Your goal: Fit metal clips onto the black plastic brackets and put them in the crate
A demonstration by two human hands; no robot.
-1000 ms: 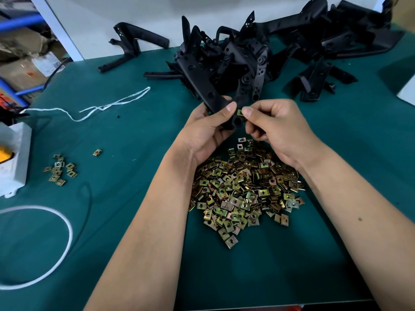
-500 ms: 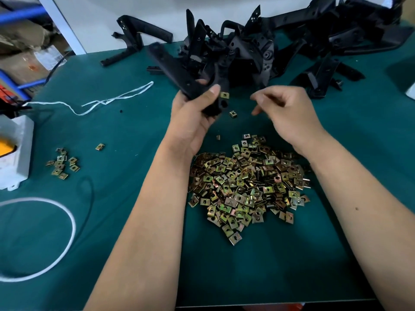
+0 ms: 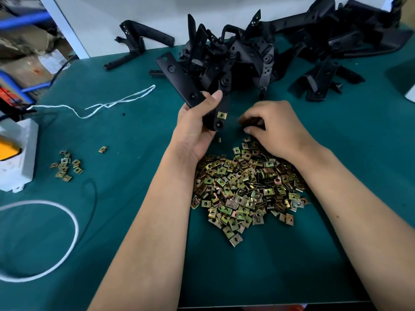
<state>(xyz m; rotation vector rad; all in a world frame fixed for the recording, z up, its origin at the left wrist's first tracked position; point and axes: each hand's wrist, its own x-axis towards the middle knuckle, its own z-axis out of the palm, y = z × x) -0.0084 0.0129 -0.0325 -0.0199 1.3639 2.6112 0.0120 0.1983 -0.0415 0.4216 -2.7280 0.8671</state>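
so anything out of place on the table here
A few stray clips: one lone clip and a small cluster lie far left of the main clip pile, and a tiny piece sits under the held bracket.

A single head-worn wide-angle camera looks forward and steeply down, close over the green table (image 3: 134, 221). Both forearms enter from six o'clock; a white wall (image 3: 157, 14) closes twelve o'clock.

The curled fingers of the right hand (image 3: 275, 129) hide whatever they touch at the far edge of the heap of brass-coloured metal clips (image 3: 244, 189). Beyond that heap, the pile of black plastic brackets (image 3: 292, 46) is cut off by the top edge.
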